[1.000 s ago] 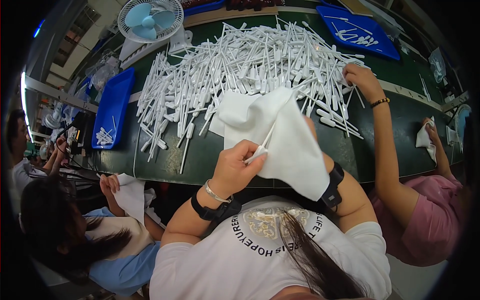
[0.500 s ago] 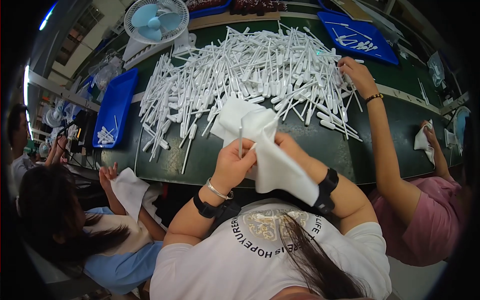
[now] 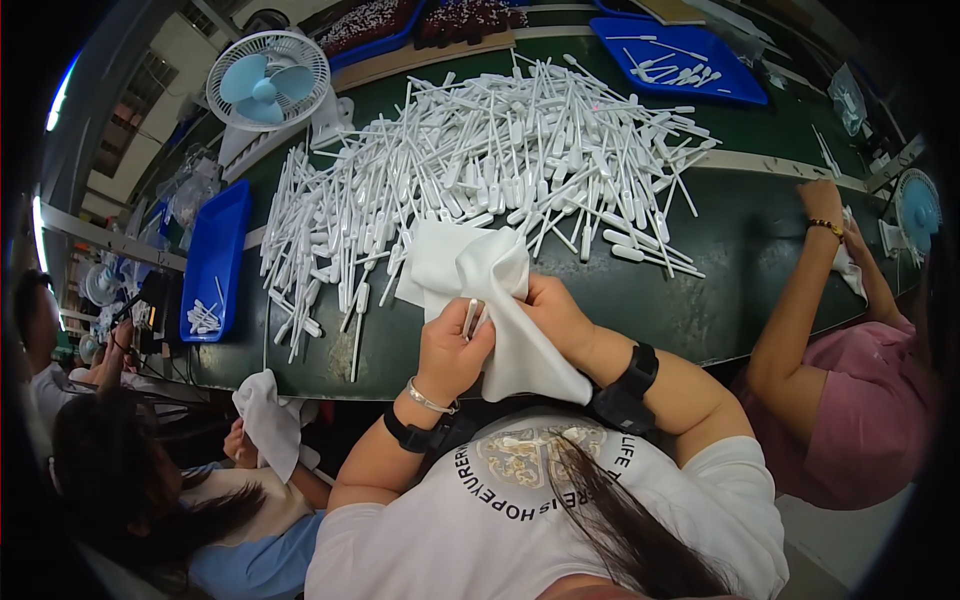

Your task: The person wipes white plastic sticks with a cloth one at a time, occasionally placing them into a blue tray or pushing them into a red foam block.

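Over the table's near edge, my left hand (image 3: 455, 348) is closed on a white plastic stick (image 3: 472, 318), whose end stands up between thumb and fingers. Beside it, my right hand (image 3: 556, 316) grips a white cloth (image 3: 500, 275). The cloth drapes over and between both hands, hiding some fingers and the rest of the stick. Just beyond my hands lies a big heap of similar white plastic sticks (image 3: 480, 150), each with a thin stem and a wider, paddle-like end.
Blue trays (image 3: 240, 215) (image 3: 745, 85) with a few sticks flank the heap on the green table (image 3: 640, 310). A fan (image 3: 265, 80) stands far left. Co-workers with cloths sit at left (image 3: 270, 420) and right (image 3: 850, 265), close to my elbows.
In my left hand, the stick's thin stem stood up before; now a shorter, wider end shows. The right co-worker's hand has left the heap and returned to their cloth. The view has shifted slightly.
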Motion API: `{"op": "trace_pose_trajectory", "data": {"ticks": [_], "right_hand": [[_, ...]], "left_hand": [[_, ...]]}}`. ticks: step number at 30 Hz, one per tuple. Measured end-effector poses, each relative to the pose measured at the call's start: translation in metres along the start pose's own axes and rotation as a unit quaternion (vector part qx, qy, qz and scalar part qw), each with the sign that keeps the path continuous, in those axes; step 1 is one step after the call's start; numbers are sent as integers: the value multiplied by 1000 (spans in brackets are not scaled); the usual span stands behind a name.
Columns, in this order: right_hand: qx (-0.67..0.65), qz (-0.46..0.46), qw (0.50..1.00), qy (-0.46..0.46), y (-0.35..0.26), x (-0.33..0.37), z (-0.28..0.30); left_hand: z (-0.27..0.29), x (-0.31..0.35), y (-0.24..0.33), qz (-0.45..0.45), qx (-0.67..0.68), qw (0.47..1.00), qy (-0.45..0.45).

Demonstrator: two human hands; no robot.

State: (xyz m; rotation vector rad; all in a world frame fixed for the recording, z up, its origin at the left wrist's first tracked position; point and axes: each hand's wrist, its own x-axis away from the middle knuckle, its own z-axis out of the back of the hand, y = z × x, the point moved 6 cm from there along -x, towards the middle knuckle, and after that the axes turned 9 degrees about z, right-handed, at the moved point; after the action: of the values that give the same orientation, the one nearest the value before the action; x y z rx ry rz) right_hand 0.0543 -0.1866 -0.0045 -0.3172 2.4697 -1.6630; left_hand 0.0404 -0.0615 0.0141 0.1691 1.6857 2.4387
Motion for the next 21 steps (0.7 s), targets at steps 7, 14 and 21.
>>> {"op": "trace_pose_trajectory", "data": {"ticks": [7,14,21], "right_hand": [[-54,15,998,37,-7,-4,13],[-150,114,976,113,-24,-12,21],[-379,-141,915,-6,12,6,3]], "left_hand": [[-1,9,-17,76,108,986,-97],[2,16,-16,199,181,945,-185],[-13,10,-25,243,389,867,-196]]}}
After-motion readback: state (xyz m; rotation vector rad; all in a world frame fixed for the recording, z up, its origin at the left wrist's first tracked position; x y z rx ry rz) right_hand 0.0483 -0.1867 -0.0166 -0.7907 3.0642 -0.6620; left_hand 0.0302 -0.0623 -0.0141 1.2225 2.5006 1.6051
